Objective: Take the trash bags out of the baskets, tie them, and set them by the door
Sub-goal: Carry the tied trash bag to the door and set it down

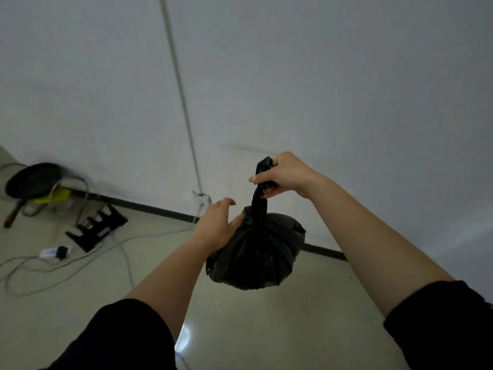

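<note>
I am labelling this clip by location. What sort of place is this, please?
Probably a bare room in a home. A pan sits by the white wall, a power strip lies on the shiny floor, and the right hand holds a trash bag.

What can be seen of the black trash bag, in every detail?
The black trash bag looks like thin, glossy plastic, creased in folds that run up to a gathered top. Its body is round and full, and it hangs in the air above the floor. The top is twisted into a narrow neck, which the right hand grips, with the end sticking out above the fist. The left hand rests with relaxed fingers on the bag's upper left side. No knot is visible.
</note>
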Demonstrator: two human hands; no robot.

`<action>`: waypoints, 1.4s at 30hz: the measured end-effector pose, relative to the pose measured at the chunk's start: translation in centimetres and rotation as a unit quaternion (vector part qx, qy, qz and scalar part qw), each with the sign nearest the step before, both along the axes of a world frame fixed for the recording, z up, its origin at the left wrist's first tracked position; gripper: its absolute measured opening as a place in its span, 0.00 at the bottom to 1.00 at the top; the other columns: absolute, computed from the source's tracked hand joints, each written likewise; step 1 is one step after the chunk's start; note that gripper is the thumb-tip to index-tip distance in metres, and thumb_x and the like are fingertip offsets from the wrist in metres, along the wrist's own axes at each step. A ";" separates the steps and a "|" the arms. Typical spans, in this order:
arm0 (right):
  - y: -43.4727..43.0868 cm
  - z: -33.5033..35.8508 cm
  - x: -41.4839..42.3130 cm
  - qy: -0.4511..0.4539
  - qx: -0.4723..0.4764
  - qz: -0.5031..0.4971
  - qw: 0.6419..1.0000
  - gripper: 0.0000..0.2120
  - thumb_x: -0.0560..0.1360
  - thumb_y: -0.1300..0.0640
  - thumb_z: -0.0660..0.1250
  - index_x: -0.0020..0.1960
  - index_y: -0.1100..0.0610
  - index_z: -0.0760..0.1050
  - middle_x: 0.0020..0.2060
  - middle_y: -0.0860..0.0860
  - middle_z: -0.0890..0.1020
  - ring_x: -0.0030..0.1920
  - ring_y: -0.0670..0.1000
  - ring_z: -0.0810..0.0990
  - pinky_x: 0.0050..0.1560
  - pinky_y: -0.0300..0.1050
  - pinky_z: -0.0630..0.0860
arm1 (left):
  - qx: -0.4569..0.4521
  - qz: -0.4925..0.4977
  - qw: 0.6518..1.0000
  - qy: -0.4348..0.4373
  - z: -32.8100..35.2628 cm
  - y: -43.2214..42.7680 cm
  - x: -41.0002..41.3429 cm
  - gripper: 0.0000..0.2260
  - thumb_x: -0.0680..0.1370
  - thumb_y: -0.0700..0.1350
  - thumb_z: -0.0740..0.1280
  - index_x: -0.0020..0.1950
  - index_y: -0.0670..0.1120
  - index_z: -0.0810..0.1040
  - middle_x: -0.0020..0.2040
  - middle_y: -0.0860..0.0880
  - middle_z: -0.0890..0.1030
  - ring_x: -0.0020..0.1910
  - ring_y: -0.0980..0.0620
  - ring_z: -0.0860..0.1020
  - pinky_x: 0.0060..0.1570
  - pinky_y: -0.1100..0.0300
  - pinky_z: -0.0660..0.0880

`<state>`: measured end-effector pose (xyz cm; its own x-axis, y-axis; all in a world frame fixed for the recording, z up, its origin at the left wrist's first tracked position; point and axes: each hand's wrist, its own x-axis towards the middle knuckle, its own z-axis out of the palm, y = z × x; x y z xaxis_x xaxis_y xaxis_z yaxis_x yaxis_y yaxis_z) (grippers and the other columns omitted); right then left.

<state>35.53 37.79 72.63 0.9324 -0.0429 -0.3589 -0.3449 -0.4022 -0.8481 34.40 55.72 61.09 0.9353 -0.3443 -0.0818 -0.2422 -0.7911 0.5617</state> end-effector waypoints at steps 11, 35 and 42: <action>30.0 0.5 8.3 -0.013 0.004 0.136 0.991 0.08 0.70 0.64 0.75 0.43 0.67 0.77 0.35 0.57 0.80 0.34 0.54 0.81 0.46 0.53 0.83 | 0.005 0.135 0.990 -0.038 2.4 29.5 2.5 0.22 0.79 0.56 0.60 0.69 0.47 0.67 0.67 0.48 0.71 0.66 0.49 0.68 0.60 0.57 0.68; 97.2 -1.1 31.4 -0.032 0.036 0.341 0.939 0.07 0.71 0.65 0.74 0.42 0.66 0.76 0.38 0.60 0.79 0.39 0.59 0.82 0.47 0.56 0.83 | 0.035 0.396 0.917 -0.031 2.8 91.8 18.9 0.20 0.80 0.54 0.60 0.69 0.47 0.68 0.70 0.48 0.70 0.70 0.48 0.65 0.66 0.53 0.65; 115.0 -0.3 39.8 -0.034 0.022 0.380 0.924 0.07 0.71 0.65 0.74 0.44 0.65 0.76 0.37 0.59 0.80 0.36 0.57 0.82 0.45 0.51 0.83 | 0.037 0.408 0.912 -0.032 4.2 108.2 26.7 0.20 0.81 0.53 0.59 0.70 0.46 0.67 0.71 0.47 0.69 0.70 0.48 0.65 0.66 0.56 0.63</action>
<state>75.30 152.82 72.30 0.7084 0.6462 -0.2839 0.0777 -0.4712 -0.8786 61.13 163.88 65.25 0.8810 0.4729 -0.0119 0.4133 -0.7574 0.5056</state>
